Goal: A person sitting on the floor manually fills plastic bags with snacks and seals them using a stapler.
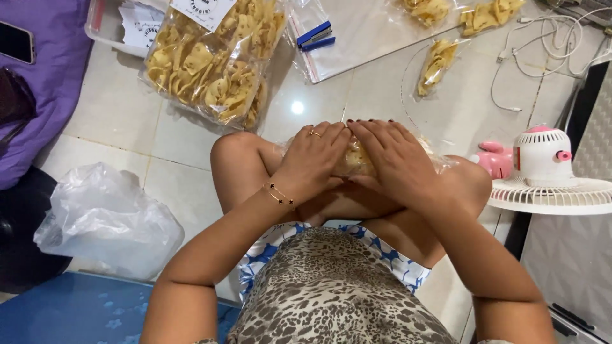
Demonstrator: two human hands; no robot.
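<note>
Pressing down together, the left hand (313,155) and the right hand (390,155) are lying flat, fingers spread, on a small clear bag of yellow chips (354,159) that is resting on the person's crossed legs. Both palms are covering most of this bag, so its full outline and any opening are staying hidden; only a patch of yellow between the hands and a crinkled plastic edge toward the right knee are showing. What is showing is suggesting a long axis running left to right across the lap, though which end is the mouth cannot be told.

Taking the bag as the landmark: a large packed bag of chips (213,60) is lying on the tiled floor (115,108) beyond it to the left, its top cut off by the frame edge. Straight beyond it, a clear plastic sheet (363,32) is carrying blue clips (315,36), and a smaller chip bag (436,64) is lying beyond it to the right. White cables (542,44) are trailing farther right. A white and pink fan (542,165) is standing just right of it, partly cut off. A crumpled white plastic bag (105,220) is sitting well to its left, with purple cloth (48,83) and a phone (16,41) beyond that.
</note>
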